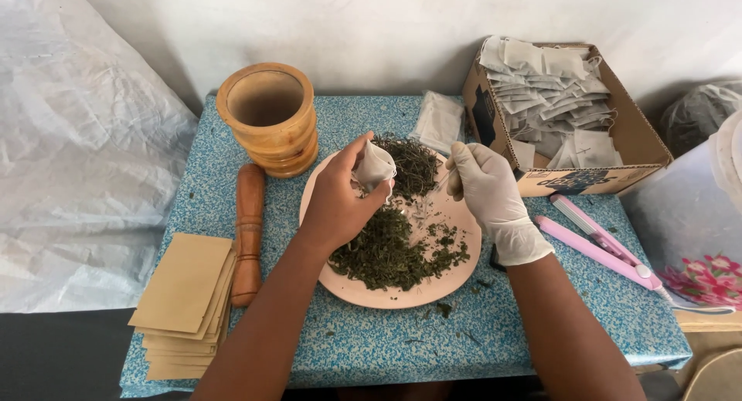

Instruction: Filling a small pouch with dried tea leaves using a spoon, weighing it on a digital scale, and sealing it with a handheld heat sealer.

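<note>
Bag: small white filter bag (376, 167) pinched by left hand (336, 208) fingers above pink plate (386, 294).
Right hand: gloved (488, 188), fingers curled closed near the bag mouth; what they hold, I cannot tell.
Risk: dried herbs (382, 254) could scatter onto the blue surface (371, 343) if the bag tilts.
Packages: cardboard box (641, 142) of filled white bags back right; tan envelopes (184, 293) stacked front left.

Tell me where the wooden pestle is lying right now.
In the head view, the wooden pestle lies on the blue table, left of the pink plate, between the wooden mortar and the brown envelope stack.
</note>
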